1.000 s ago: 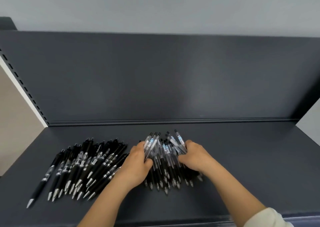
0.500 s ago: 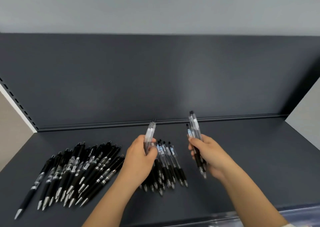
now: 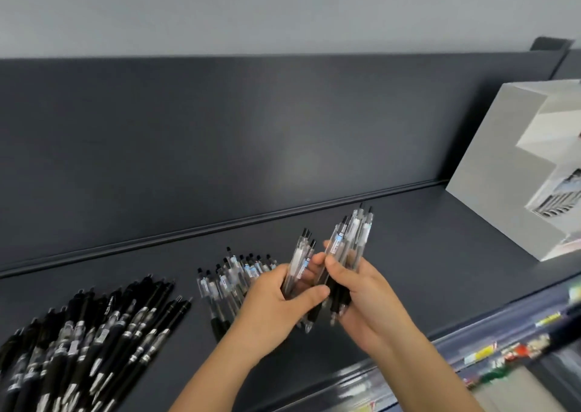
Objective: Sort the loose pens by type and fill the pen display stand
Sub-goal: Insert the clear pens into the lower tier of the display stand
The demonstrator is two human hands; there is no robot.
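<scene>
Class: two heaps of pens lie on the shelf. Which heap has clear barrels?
The smaller heap beside the left hand: its pens are see-through, while the bigger heap at far left is black-barrelled.

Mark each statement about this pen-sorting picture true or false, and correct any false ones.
1. The left hand grips a bunch of clear pens. True.
2. The right hand holds nothing. False: it grips a second bunch of clear pens.
3. The black pens lie to the right of both hands. False: they lie to the left.
4. A white display stand sits at the right end of the shelf. True.
5. No clear pens lie on the shelf. False: a loose group lies beside the left hand.
</scene>
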